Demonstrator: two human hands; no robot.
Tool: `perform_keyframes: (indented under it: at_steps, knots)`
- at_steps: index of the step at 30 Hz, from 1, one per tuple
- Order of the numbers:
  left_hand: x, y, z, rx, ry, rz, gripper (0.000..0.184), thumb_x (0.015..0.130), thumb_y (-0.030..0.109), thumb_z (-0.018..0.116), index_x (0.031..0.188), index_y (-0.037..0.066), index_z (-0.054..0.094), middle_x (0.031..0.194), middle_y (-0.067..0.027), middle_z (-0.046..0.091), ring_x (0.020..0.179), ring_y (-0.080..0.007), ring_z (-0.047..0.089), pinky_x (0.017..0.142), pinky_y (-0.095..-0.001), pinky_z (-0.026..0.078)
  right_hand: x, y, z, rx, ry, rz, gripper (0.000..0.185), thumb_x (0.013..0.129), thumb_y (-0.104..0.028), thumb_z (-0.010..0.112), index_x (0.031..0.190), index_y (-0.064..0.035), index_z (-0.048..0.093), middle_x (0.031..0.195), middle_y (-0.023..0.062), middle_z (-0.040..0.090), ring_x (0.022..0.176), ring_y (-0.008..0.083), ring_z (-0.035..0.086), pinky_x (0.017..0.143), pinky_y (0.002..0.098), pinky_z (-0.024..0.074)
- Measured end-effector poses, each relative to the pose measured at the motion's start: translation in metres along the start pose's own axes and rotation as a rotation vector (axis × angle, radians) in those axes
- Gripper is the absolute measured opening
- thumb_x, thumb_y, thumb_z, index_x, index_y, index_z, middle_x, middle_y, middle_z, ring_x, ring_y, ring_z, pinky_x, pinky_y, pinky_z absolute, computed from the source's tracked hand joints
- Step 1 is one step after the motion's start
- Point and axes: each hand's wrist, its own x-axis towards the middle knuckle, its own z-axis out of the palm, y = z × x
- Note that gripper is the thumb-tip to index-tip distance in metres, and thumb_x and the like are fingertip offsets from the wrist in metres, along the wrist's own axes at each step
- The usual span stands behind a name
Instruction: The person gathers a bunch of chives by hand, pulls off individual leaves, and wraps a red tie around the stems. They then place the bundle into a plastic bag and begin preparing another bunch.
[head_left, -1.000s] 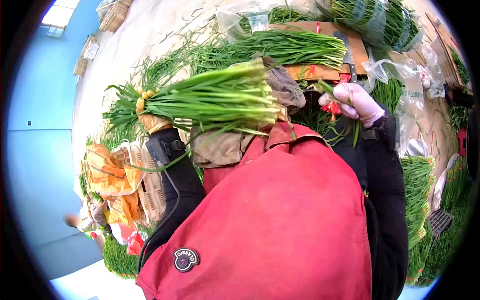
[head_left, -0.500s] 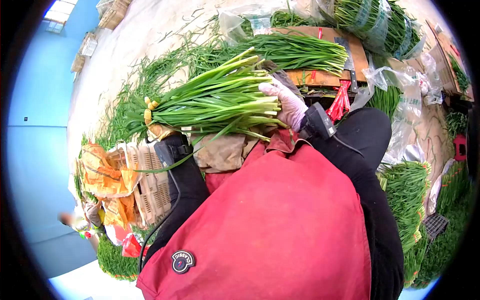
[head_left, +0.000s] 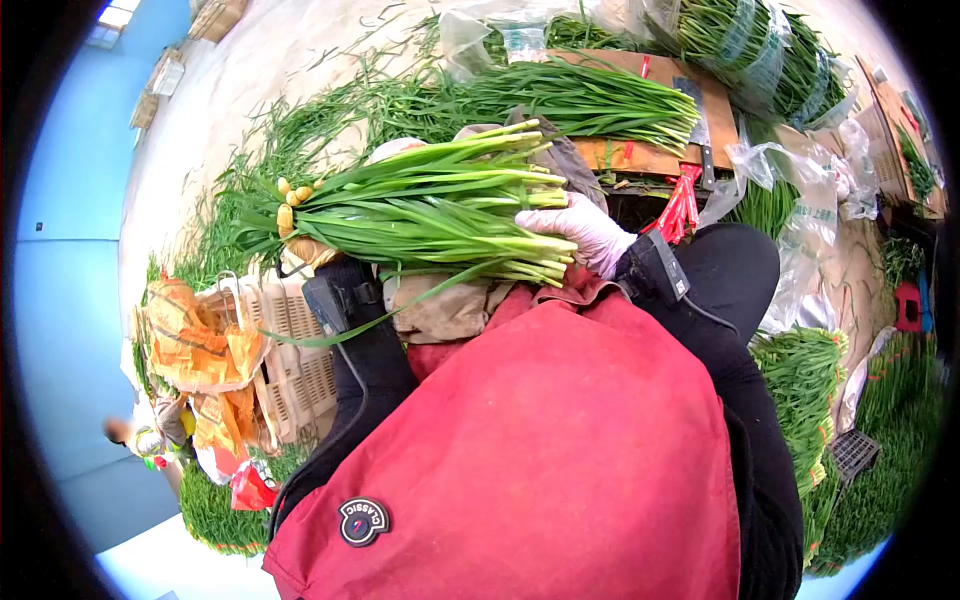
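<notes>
A large bunch of garlic chives (head_left: 420, 205) lies across in front of me, leafy ends to the left and pale cut stems to the right. My left hand (head_left: 298, 228), with yellowish covers on its fingers, is closed round the leafy end. My right hand (head_left: 590, 235), in a thin whitish glove, is at the stem ends, its fingers bent in among the stalks and holding some of them. Its palm is partly hidden. Beyond the bunch, more chives (head_left: 600, 100) lie on a cardboard-topped board (head_left: 720, 120) beside a knife (head_left: 707, 165).
Red ties (head_left: 682, 205) hang at the board's near edge. A plastic crate (head_left: 300, 350) with an orange sack (head_left: 190, 340) stands at left. Wrapped chives (head_left: 750, 50) are at back right, stacked bundles (head_left: 800, 390) at right. Another person (head_left: 150, 435) is far left.
The bunch's stems have swung slightly down and right and lie more evenly together. My right hand has moved slightly right and lower, its fingers now further in among the stems.
</notes>
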Motion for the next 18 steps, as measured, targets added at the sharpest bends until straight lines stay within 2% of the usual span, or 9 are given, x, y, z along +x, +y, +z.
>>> perform_keyframes:
  at_steps: [3, 7, 9, 10, 11, 15, 16, 17, 18]
  knots:
    - [0.001, -0.002, 0.007, 0.013, 0.006, 0.043, 0.04, 0.087, 0.016, 0.06, 0.124, 0.002, 0.056, 0.094, -0.0045, 0.07, 0.096, -0.0196, 0.064, 0.099, -0.0455, 0.044, 0.008, 0.008, -0.007, -0.077, 0.01, -0.104, 0.042, 0.083, 0.002, 0.064, 0.124, -0.0011, 0.055, 0.112, 0.0096, 0.064, 0.098, 0.0201, 0.063, 0.089, 0.0365, 0.0521]
    - [0.004, 0.001, -0.008, 0.057, 0.064, 0.051, 0.041, 0.086, 0.017, 0.061, 0.124, 0.002, 0.057, 0.099, -0.0077, 0.07, 0.091, -0.0214, 0.066, 0.097, -0.0452, 0.045, 0.004, 0.007, -0.014, -0.088, 0.024, -0.091, 0.037, 0.086, -0.004, 0.062, 0.122, 0.0027, 0.055, 0.111, 0.0111, 0.064, 0.1, 0.02, 0.063, 0.091, 0.0354, 0.0504]
    - [-0.001, -0.002, -0.004, 0.07, -0.013, 0.029, 0.044, 0.087, 0.018, 0.059, 0.128, 0.002, 0.054, 0.101, -0.0092, 0.07, 0.092, -0.0226, 0.066, 0.098, -0.0475, 0.045, -0.006, 0.002, -0.02, -0.101, 0.008, -0.099, 0.036, 0.087, -0.007, 0.062, 0.12, 0.0049, 0.056, 0.11, 0.0119, 0.065, 0.101, 0.0199, 0.063, 0.092, 0.0345, 0.0494]
    - [-0.004, -0.004, 0.002, 0.062, -0.034, 0.012, 0.044, 0.088, 0.018, 0.059, 0.129, 0.002, 0.053, 0.101, -0.0093, 0.07, 0.094, -0.0229, 0.066, 0.098, -0.0482, 0.045, -0.008, 0.001, -0.032, -0.062, -0.142, -0.127, 0.032, 0.087, -0.008, 0.063, 0.115, 0.0063, 0.057, 0.11, 0.0129, 0.064, 0.101, 0.02, 0.063, 0.093, 0.0344, 0.048]
    - [-0.007, -0.005, 0.004, 0.054, -0.052, -0.003, 0.045, 0.088, 0.018, 0.058, 0.13, 0.002, 0.052, 0.101, -0.0095, 0.07, 0.095, -0.0232, 0.066, 0.098, -0.0489, 0.046, -0.018, 0.001, -0.042, -0.146, -0.109, -0.162, 0.041, 0.084, -0.014, 0.067, 0.118, 0.0067, 0.055, 0.106, 0.0092, 0.062, 0.094, 0.0183, 0.061, 0.086, 0.0332, 0.049]
    - [-0.004, -0.002, -0.031, -0.046, -0.004, -0.004, 0.045, 0.089, 0.016, 0.055, 0.131, 0.0, 0.049, 0.1, -0.0101, 0.07, 0.098, -0.0224, 0.066, 0.097, -0.0506, 0.047, -0.061, -0.032, -0.074, -0.211, -0.346, -0.292, 0.03, 0.083, -0.024, 0.07, 0.095, 0.0031, 0.066, 0.079, 0.0095, 0.065, 0.068, 0.0212, 0.061, 0.065, 0.0323, 0.0482]
    - [-0.006, -0.001, -0.029, -0.015, 0.011, 0.004, 0.045, 0.089, 0.015, 0.054, 0.131, -0.001, 0.049, 0.099, -0.0092, 0.071, 0.097, -0.0214, 0.066, 0.097, -0.0498, 0.047, -0.063, -0.042, -0.073, -0.346, -0.406, -0.358, 0.029, 0.082, -0.027, 0.071, 0.088, 0.0012, 0.067, 0.075, 0.0116, 0.065, 0.062, 0.0225, 0.06, 0.058, 0.0317, 0.0454]
    - [-0.006, 0.0, -0.03, -0.046, 0.002, -0.018, 0.045, 0.089, 0.016, 0.055, 0.132, 0.002, 0.05, 0.101, -0.0098, 0.07, 0.098, -0.022, 0.066, 0.099, -0.0515, 0.045, -0.074, -0.056, -0.069, -0.465, -0.27, -0.24, 0.027, 0.082, -0.023, 0.07, 0.094, 0.0013, 0.067, 0.085, 0.0125, 0.067, 0.073, 0.024, 0.064, 0.069, 0.0334, 0.0493]
    - [-0.004, 0.0, -0.032, -0.077, -0.01, -0.04, 0.044, 0.09, 0.017, 0.057, 0.132, 0.005, 0.051, 0.103, -0.0104, 0.07, 0.099, -0.0226, 0.065, 0.1, -0.0532, 0.043, -0.076, -0.064, -0.052, -0.608, -0.191, -0.284, 0.027, 0.083, -0.02, 0.069, 0.099, 0.0013, 0.067, 0.091, 0.0105, 0.067, 0.083, 0.0216, 0.064, 0.079, 0.0322, 0.048]
